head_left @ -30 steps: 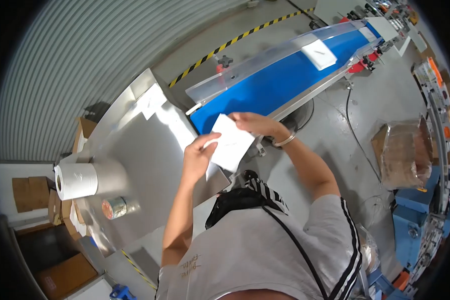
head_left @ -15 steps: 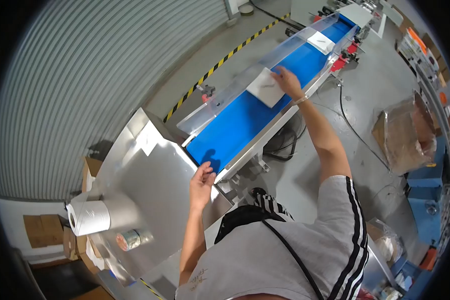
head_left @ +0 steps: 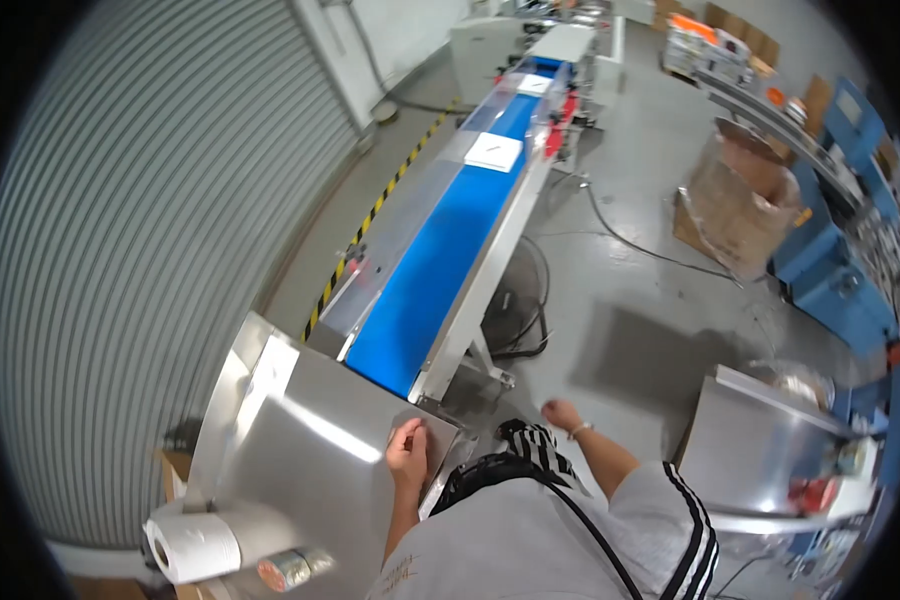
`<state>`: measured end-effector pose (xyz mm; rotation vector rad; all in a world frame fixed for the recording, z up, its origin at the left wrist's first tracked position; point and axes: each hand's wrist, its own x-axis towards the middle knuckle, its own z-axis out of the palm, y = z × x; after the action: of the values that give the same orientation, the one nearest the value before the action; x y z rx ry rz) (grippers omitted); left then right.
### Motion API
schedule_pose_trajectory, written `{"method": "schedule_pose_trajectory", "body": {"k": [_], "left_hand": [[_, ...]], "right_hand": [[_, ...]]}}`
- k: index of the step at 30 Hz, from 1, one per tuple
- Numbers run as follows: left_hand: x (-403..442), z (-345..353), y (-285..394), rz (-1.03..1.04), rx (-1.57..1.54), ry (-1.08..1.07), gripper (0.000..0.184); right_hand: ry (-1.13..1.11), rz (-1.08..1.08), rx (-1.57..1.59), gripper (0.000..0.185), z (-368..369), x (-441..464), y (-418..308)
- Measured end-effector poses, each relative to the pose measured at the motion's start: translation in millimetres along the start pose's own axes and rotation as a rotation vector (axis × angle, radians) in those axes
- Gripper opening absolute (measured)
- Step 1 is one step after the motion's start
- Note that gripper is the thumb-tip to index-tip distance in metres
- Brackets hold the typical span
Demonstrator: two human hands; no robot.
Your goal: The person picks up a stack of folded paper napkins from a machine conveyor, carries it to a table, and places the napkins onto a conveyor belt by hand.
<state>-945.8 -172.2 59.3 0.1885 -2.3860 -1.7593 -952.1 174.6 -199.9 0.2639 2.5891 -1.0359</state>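
My left hand (head_left: 407, 455) is over the near corner of the metal table (head_left: 320, 465), its fingers loosely bent and slightly apart, holding nothing I can see. My right hand (head_left: 562, 414) hangs in front of my body beside the striped trousers, fingers curled in, with no object showing. Ahead runs a blue conveyor belt (head_left: 435, 245). A flat white square item (head_left: 494, 152) with a small dark mark lies on it, and a second white item (head_left: 535, 84) sits farther along near the far end. Both are well away from my hands.
A paper roll (head_left: 195, 548) and a tape roll (head_left: 285, 570) lie on the metal table. Clear guards (head_left: 425, 190) flank the belt. To the right stand a lined cardboard box (head_left: 740, 200) and another metal surface (head_left: 755, 440). A cable (head_left: 650, 255) crosses the floor.
My right hand has let go of the white item and drawn back to my body. That item is now farther up the belt. The view has turned right.
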Motion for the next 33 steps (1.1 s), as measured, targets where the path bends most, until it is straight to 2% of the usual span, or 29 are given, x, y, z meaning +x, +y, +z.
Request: {"method": "schedule_pose_trajectory", "body": {"k": [1, 3, 4, 7, 11, 12, 14, 15, 18, 20, 21, 23, 24, 25, 28, 30, 31, 32, 33], "left_hand": [[0.9, -2.6, -8.6, 0.024, 0.055, -0.043, 0.014], [0.5, -0.3, 5.8, 0.2, 0.128, -0.053, 0.013], [-1.9, -0.1, 10.5, 0.283, 0.163, -0.057, 0.012], [1.9, -0.6, -1.2, 0.526, 0.298, -0.089, 0.011], [-0.1, -4.3, 0.2, 0.411, 0.201, -0.174, 0.011], [0.6, -5.7, -3.0, 0.454, 0.203, -0.166, 0.011], [-0.7, -4.8, -4.0, 0.54, 0.198, -0.14, 0.01], [-4.2, -5.4, 2.0, 0.495, 0.176, -0.159, 0.01], [-1.5, -7.7, -5.2, 0.598, 0.309, -0.147, 0.009], [-7.1, -5.7, -11.8, 0.663, 0.329, -0.076, 0.008], [-8.6, -5.5, -14.8, 0.699, 0.339, -0.043, 0.008], [-10.0, -7.7, -30.4, 0.758, 0.362, -0.027, 0.008], [-14.1, -8.4, -32.5, 0.696, 0.374, -0.035, 0.009], [-21.6, -7.8, -34.0, 0.636, 0.389, -0.052, 0.01], [-76.1, 0.9, -31.2, 0.661, 0.589, 0.052, 0.029], [-119.5, 18.6, -37.1, 0.64, 0.568, -0.046, 0.039], [-141.4, 32.5, -44.6, 0.621, 0.551, -0.081, 0.045], [-159.7, 48.6, -69.0, 0.463, 0.572, -0.231, 0.055], [-178.8, 68.0, -94.8, 0.432, 0.528, -0.436, 0.053]], "right_hand": [[-0.134, 0.068, -0.013, 0.036, 23.4, -22.8, 22.0], [-0.216, 0.247, 0.064, 0.035, 50.5, -72.1, 43.4], [-0.024, 0.191, -0.035, 0.033, 74.0, -96.7, 56.4], [-0.027, 0.397, 0.069, 0.033, 117.9, -165.0, 84.4], [-0.015, 0.478, 0.137, 0.035, 154.0, -266.8, 95.2], [-0.023, 0.499, 0.149, 0.035, 159.6, -290.6, 94.5], [0.106, 0.507, 0.09, 0.036, 169.7, -335.5, 93.7], [0.089, 0.597, 0.221, 0.037, 165.5, -357.3, 89.1], [0.141, 0.711, 0.385, 0.042, 189.8, -410.9, 114.6], [0.109, 0.713, 0.205, 0.041, 165.9, -444.3, 88.3], [0.104, 0.542, 0.198, 0.041, 197.0, -455.9, 130.4], [0.137, 0.649, 0.402, 0.041, 213.3, -466.2, 150.1], [0.164, 0.713, 0.518, 0.041, 218.8, -481.2, 152.9], [0.256, 0.684, 0.556, 0.036, 214.6, -497.8, 143.0], [0.426, 0.674, 0.525, 0.031, 211.8, -544.7, 132.2], [0.511, 0.688, 0.595, 0.032, 231.4, -584.8, 139.9], [0.515, 0.855, 0.843, 0.032, 226.0, -607.2, 132.3], [0.474, 0.895, 0.708, 0.032, 231.7, -630.4, 133.5], [0.424, 0.929, 0.572, 0.033, 239.2, -654.6, 136.0]]}}
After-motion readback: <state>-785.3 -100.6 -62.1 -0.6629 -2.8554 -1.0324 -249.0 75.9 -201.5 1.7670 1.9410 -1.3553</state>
